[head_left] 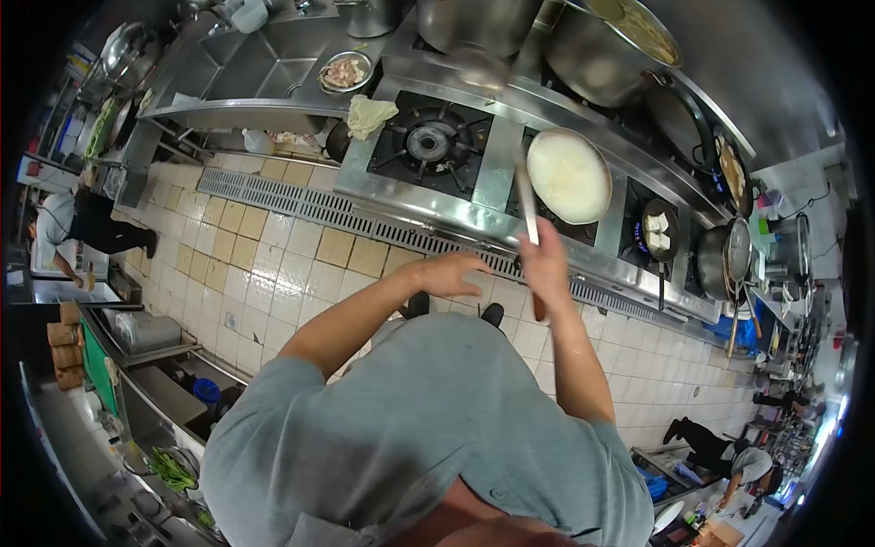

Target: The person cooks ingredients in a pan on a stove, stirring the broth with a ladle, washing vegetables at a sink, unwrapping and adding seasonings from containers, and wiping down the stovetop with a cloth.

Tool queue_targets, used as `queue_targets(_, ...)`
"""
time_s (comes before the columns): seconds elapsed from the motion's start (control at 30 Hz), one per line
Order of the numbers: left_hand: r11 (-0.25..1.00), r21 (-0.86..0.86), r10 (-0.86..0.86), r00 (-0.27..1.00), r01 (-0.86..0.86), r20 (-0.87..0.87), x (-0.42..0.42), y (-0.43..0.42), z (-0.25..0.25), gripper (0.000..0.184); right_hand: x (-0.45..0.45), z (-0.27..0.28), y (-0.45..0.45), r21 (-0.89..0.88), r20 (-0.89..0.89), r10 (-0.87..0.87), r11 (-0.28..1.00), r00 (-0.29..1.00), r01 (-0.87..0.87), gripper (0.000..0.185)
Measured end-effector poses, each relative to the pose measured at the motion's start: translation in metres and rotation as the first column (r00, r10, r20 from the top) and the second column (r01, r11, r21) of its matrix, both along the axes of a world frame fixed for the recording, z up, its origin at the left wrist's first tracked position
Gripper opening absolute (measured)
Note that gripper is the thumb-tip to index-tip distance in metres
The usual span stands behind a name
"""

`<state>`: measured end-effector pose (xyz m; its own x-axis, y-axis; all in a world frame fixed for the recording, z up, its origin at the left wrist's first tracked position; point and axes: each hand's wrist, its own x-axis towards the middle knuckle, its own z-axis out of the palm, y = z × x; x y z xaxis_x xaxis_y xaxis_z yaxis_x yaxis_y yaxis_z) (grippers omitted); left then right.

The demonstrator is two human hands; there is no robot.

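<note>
My right hand [545, 266] is closed round a long-handled metal tool [527, 202] with a brown handle end showing below the fist. Its far end is blurred, so I cannot tell its exact kind. That tool reaches up along the left side of a round pan [569, 175] on the stove, which holds a pale, creamy white layer. My left hand [452, 274] hangs in front of the stove's front edge, fingers apart, with nothing in it. Left of the pan sits a bare gas burner [430, 142], unlit as far as I can see.
A small skillet [658, 232] with white pieces sits over a blue flame. Large pots [602, 55] line the back. A cloth [371, 117] lies on the stove corner near a bowl of meat-like pieces [345, 71]. Other people [77, 219] work at both sides.
</note>
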<state>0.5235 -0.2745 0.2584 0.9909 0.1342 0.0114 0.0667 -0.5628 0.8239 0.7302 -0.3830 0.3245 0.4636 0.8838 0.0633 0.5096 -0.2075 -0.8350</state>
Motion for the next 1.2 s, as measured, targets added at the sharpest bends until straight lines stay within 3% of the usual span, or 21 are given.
queue_targets(0.1, 0.782, -0.441, 0.363, 0.897, -0.441, -0.253, -0.055, 0.019, -0.068, 0.048, 0.071, -0.019, -0.049, -0.044, 0.260, -0.210, 0.973, 0.943, 0.228, 0.045)
queue_targets(0.17, 0.714, -0.291, 0.551, 0.768, -0.636, -0.327, -0.108, 0.024, -0.118, 0.049, 0.102, -0.022, -0.074, -0.104, 0.365, -0.267, 0.940, 0.892, 0.324, 0.048)
queue_targets(0.23, 0.666, -0.076, 0.658, 0.632, -0.742, -0.410, -0.149, 0.016, -0.121, 0.052, 0.123, -0.028, -0.081, -0.326, 0.457, -0.301, 0.819, 0.837, 0.472, 0.043)
queue_targets(0.3, 0.658, -0.015, 0.663, 0.588, -0.753, -0.463, -0.168, 0.003, -0.107, 0.056, 0.132, -0.039, -0.087, -0.337, 0.469, -0.283, 0.818, 0.836, 0.466, 0.041)
queue_targets(0.4, 0.711, -0.005, 0.635, 0.646, -0.703, -0.423, -0.168, 0.006, -0.106, 0.059, 0.153, -0.065, -0.096, -0.327, 0.453, -0.249, 0.847, 0.856, 0.419, 0.034)
queue_targets(0.43, 0.758, 0.121, 0.640, 0.695, -0.641, -0.326, -0.169, 0.019, -0.134, 0.060, 0.159, -0.076, -0.095, -0.352, 0.342, -0.233, 0.866, 0.910, 0.354, 0.030)
queue_targets(0.5, 0.731, 0.086, 0.679, 0.712, -0.676, -0.179, -0.152, 0.051, -0.139, 0.060, 0.144, -0.090, -0.104, -0.395, 0.190, -0.227, 0.873, 0.955, 0.286, 0.027)
queue_targets(0.53, 0.748, 0.171, 0.662, 0.741, -0.642, -0.115, -0.140, 0.070, -0.132, 0.061, 0.136, -0.076, -0.102, -0.413, -0.276, -0.376, 0.877, 0.884, 0.244, 0.025)
queue_targets(0.57, 0.748, 0.257, 0.642, 0.765, -0.613, -0.046, -0.125, 0.094, -0.121, 0.061, 0.129, -0.057, -0.094, -0.407, -0.667, -0.439, 0.892, 0.602, 0.199, 0.023)
queue_targets(0.63, 0.653, 0.396, 0.682, 0.728, -0.646, 0.063, -0.100, 0.146, -0.103, 0.064, 0.110, -0.018, -0.089, -0.358, -0.876, -0.422, 0.894, 0.234, 0.270, 0.024)
queue_targets(0.67, 0.604, 0.367, 0.729, 0.677, -0.708, 0.107, -0.086, 0.178, -0.090, 0.065, 0.129, -0.035, -0.095, -0.260, -0.966, -0.256, 0.948, -0.048, 0.182, 0.028)
queue_targets(0.7, 0.560, 0.333, 0.765, 0.628, -0.759, 0.144, -0.072, 0.210, -0.080, 0.065, 0.128, -0.034, -0.094, -0.245, -0.961, -0.212, 0.950, -0.176, 0.193, 0.028)
queue_targets(0.73, 0.507, 0.343, 0.807, 0.576, -0.790, 0.133, -0.061, 0.244, -0.078, 0.066, 0.116, -0.025, -0.089, -0.244, -0.961, -0.213, 0.953, -0.176, 0.180, 0.028)
queue_targets(0.8, 0.465, 0.351, 0.839, 0.532, -0.813, 0.118, -0.042, 0.307, -0.088, 0.066, 0.084, -0.001, -0.079, -0.329, -0.904, -0.391, 0.895, 0.175, 0.300, 0.028)
queue_targets(0.87, 0.358, 0.443, 0.908, 0.417, -0.822, 0.039, -0.018, 0.355, -0.115, 0.066, 0.062, 0.008, -0.071, -0.328, -0.870, -0.423, 0.880, 0.252, 0.344, 0.029)
queue_targets(0.9, 0.360, 0.423, 0.932, 0.344, -0.832, -0.118, -0.006, 0.363, -0.101, 0.064, 0.053, 0.012, -0.068, -0.324, -0.831, -0.453, 0.866, 0.321, 0.382, 0.029)
queue_targets(0.93, 0.375, 0.413, 0.926, 0.357, -0.830, -0.122, 0.000, 0.369, -0.097, 0.064, 0.045, 0.017, -0.066, -0.327, -0.825, -0.464, 0.858, 0.322, 0.396, 0.029)
queue_targets(1.0, 0.380, 0.610, 0.925, 0.300, -0.695, -0.235, 0.015, 0.387, -0.098, 0.061, 0.031, 0.026, -0.058, -0.349, -0.816, -0.501, 0.825, 0.289, 0.443, 0.031)
queue_targets(1.03, 0.181, 0.576, 0.979, 0.199, -0.797, -0.033, 0.023, 0.410, -0.141, 0.051, 0.023, 0.030, -0.054, -0.359, -0.810, -0.516, 0.812, 0.279, 0.461, 0.031)
queue_targets(1.13, 0.307, 0.514, 0.952, 0.260, -0.801, -0.164, 0.029, 0.462, -0.138, 0.042, -0.001, 0.039, -0.043, -0.375, -0.799, -0.560, 0.748, 0.218, 0.548, 0.032)
queue_targets(1.2, 0.199, 0.299, 0.961, 0.246, -0.933, 0.130, 0.049, 0.463, -0.112, 0.036, -0.011, 0.039, -0.039, -0.365, -0.816, -0.546, 0.739, 0.187, 0.566, 0.035)
